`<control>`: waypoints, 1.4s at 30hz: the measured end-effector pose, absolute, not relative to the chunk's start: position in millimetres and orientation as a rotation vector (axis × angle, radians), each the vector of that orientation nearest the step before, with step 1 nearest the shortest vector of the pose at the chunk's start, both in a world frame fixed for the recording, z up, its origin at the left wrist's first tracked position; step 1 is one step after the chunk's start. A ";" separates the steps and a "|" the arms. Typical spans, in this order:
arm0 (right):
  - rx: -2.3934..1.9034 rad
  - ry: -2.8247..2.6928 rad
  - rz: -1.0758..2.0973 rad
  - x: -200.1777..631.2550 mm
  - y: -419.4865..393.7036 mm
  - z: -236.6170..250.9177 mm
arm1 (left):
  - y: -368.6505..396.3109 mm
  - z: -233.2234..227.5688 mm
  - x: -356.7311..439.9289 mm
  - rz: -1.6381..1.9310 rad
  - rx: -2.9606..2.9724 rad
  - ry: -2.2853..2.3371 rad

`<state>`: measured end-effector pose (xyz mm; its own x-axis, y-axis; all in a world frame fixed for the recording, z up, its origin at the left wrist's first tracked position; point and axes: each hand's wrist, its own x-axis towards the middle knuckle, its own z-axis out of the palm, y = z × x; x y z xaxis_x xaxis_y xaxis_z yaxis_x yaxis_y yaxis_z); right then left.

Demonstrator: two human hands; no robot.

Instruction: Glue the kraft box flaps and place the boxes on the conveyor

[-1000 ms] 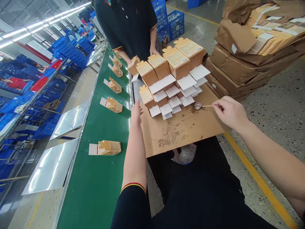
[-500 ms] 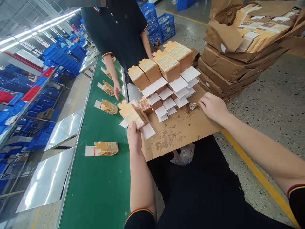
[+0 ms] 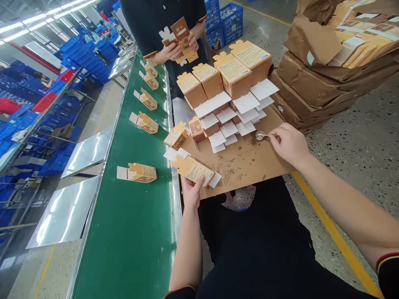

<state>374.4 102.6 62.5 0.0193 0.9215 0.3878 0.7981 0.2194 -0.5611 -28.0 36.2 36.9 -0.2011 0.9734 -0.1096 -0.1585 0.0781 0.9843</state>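
My left hand [image 3: 192, 192] grips a tan printed carton [image 3: 195, 169] near the front left corner of the brown board, its white flaps sticking out at both ends. Between the thumb and fingers of my right hand [image 3: 288, 143] is a thin stick [image 3: 266, 135], its far end at a small clear dish [image 3: 259, 136] on the board. Stacked cartons [image 3: 215, 112] stand behind, white flaps pointing toward me. Beyond the held carton, a loose carton [image 3: 177, 136] lies by the belt edge, next to a brown carton [image 3: 197, 128].
On my left runs a green conveyor belt [image 3: 140, 232] with a row of cartons [image 3: 142, 172]. Across the board [image 3: 249, 166], a co-worker's hands [image 3: 173, 52] hold cartons. Brown paper-wrapped bundles [image 3: 314, 87] are piled at right; blue crates [image 3: 231, 25] stand behind.
My left hand has brought its carton lower and toward me, tilting it. My right hand stays by the dish with the stick. The co-worker's hands have come up, now holding cartons.
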 end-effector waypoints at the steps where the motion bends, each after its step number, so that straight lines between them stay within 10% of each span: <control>1: -1.564 -1.756 0.246 361.6 87.0 61.2 | 39.5 34.3 -25.1 1.367 0.917 1.309; 12: -1.291 -1.874 0.506 208.1 -3.3 -9.6 | 44.3 15.4 -14.6 1.305 0.925 1.361; 42: -1.395 -1.389 0.693 272.5 -40.8 24.1 | 15.1 8.8 14.8 1.281 1.321 1.669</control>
<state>272.5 -40.8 24.1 0.1739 0.9532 0.2475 0.3758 0.1681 -0.9113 14.8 15.1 8.8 -0.2849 0.9552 0.0805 0.3247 0.0172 0.9457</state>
